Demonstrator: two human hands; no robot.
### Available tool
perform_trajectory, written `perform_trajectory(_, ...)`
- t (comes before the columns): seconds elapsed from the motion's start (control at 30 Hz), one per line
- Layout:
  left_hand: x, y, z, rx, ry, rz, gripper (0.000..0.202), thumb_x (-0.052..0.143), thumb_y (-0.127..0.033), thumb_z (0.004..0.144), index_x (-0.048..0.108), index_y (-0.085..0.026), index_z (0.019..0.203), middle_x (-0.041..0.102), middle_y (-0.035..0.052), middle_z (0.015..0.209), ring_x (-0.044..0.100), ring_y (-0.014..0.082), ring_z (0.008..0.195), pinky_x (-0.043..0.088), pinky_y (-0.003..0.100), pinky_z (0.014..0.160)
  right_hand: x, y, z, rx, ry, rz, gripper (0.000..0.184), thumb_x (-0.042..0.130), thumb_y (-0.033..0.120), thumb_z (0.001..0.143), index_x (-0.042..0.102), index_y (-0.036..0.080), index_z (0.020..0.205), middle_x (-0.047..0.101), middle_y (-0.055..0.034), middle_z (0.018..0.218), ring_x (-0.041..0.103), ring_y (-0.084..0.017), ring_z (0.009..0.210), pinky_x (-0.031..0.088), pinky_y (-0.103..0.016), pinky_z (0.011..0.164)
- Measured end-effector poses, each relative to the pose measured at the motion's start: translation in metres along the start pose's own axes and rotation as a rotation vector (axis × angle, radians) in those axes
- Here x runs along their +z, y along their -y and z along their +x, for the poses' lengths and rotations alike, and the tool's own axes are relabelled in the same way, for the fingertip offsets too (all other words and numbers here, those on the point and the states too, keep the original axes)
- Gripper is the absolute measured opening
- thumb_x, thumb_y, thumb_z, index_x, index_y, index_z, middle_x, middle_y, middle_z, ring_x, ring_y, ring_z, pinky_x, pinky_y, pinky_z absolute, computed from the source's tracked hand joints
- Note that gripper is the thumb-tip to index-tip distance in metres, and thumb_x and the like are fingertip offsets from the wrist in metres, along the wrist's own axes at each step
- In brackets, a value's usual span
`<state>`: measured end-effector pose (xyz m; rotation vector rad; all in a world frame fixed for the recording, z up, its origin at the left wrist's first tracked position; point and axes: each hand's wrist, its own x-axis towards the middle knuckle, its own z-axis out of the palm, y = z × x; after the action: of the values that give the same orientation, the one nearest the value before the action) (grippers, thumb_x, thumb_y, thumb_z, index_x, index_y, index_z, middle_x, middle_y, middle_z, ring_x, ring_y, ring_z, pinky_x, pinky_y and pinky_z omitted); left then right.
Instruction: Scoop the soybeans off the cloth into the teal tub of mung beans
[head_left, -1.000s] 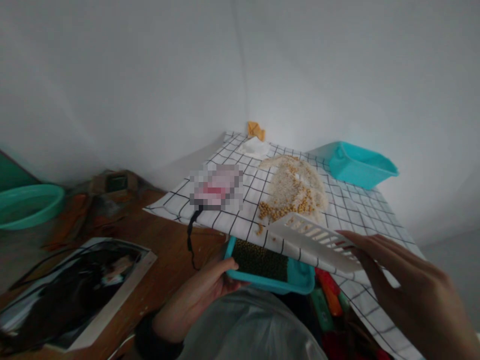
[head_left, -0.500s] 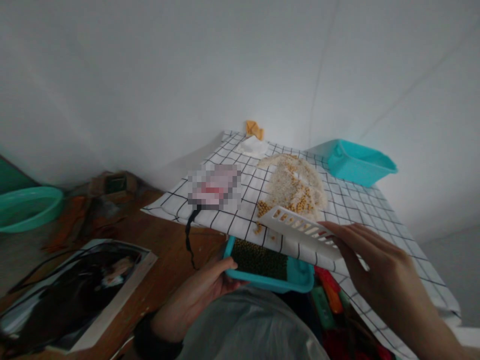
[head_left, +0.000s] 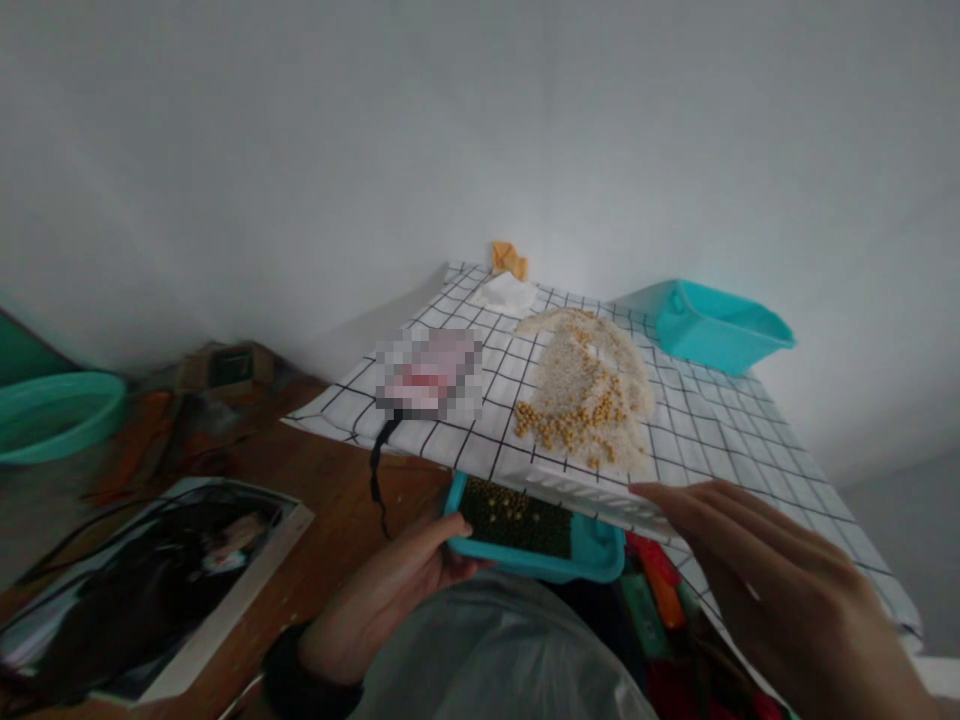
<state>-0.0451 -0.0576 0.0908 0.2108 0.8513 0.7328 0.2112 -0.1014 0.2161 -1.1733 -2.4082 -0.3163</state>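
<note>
My left hand [head_left: 390, 590] grips the left end of a teal tray [head_left: 600, 553] filled with dark green beans, held just below the front edge of a table. On the black-and-white checked tablecloth [head_left: 712, 420] lies a pile of rice mixed with yellow soybeans [head_left: 585, 385]. My right hand [head_left: 772, 580] is closed on a white slotted plastic scraper [head_left: 585, 490], whose edge rests at the cloth's front edge right above the tray. A few yellow beans lie on top of the green ones.
A second teal tray [head_left: 712, 325] stands at the back right of the cloth. A blurred pink item [head_left: 431, 372] with a black cord lies on the cloth's left. A green basin [head_left: 52, 412] and a photo print [head_left: 150, 580] sit on the wooden surface at left.
My right hand has pulled the white scraper toward me from the pile to the cloth's front edge, and some yellow beans have dropped into the teal tray. My left hand has stayed put.
</note>
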Motion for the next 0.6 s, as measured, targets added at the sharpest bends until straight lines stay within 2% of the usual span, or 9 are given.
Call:
perform_trajectory(0.17, -0.002, 0.001, 0.005, -0.020, -0.015, 0.030, 0.004, 0.060, -0.017, 0.076, 0.057, -0.018, 0.074, 0.069, -0.0014, 0.058, 0.065, 0.0123, 0.054, 0.051, 0.022, 0.058, 0.008, -0.010, -0.001, 0.067, -0.042, -0.087, 0.032, 0.044, 0.007, 0.094, 0.060, 0.017, 0.119, 0.073, -0.0068, 0.096, 0.071, -0.016, 0.085, 0.058, -0.023, 0.068)
perform_trajectory(0.33, -0.003, 0.001, 0.006, 0.005, -0.029, 0.047, 0.007, 0.060, -0.014, 0.075, 0.055, -0.019, 0.072, 0.068, -0.0023, 0.056, 0.064, 0.0117, 0.050, 0.051, 0.021, 0.055, 0.018, -0.020, 0.000, 0.151, -0.067, -0.144, 0.032, 0.047, 0.007, 0.093, 0.061, 0.019, 0.119, 0.073, -0.0079, 0.102, 0.073, -0.019, 0.085, 0.058, -0.025, 0.062)
perform_trajectory(0.5, -0.001, 0.001, 0.003, -0.008, -0.016, 0.030, 0.008, 0.059, -0.016, 0.076, 0.054, -0.020, 0.071, 0.067, -0.0021, 0.053, 0.066, 0.0133, 0.053, 0.053, 0.023, 0.059, 0.017, -0.024, 0.001, 0.182, -0.083, -0.179, 0.030, 0.047, 0.008, 0.093, 0.065, 0.018, 0.115, 0.075, -0.0074, 0.101, 0.074, -0.019, 0.083, 0.058, -0.026, 0.063)
perform_trajectory(0.6, -0.004, 0.003, 0.007, 0.023, -0.032, 0.030, 0.009, 0.060, -0.013, 0.075, 0.055, -0.019, 0.070, 0.069, -0.0010, 0.055, 0.066, 0.0121, 0.054, 0.050, 0.019, 0.055, 0.016, -0.027, 0.003, 0.178, -0.089, -0.189, 0.028, 0.047, 0.009, 0.093, 0.065, 0.015, 0.114, 0.075, -0.0079, 0.099, 0.073, -0.019, 0.084, 0.058, -0.026, 0.066)
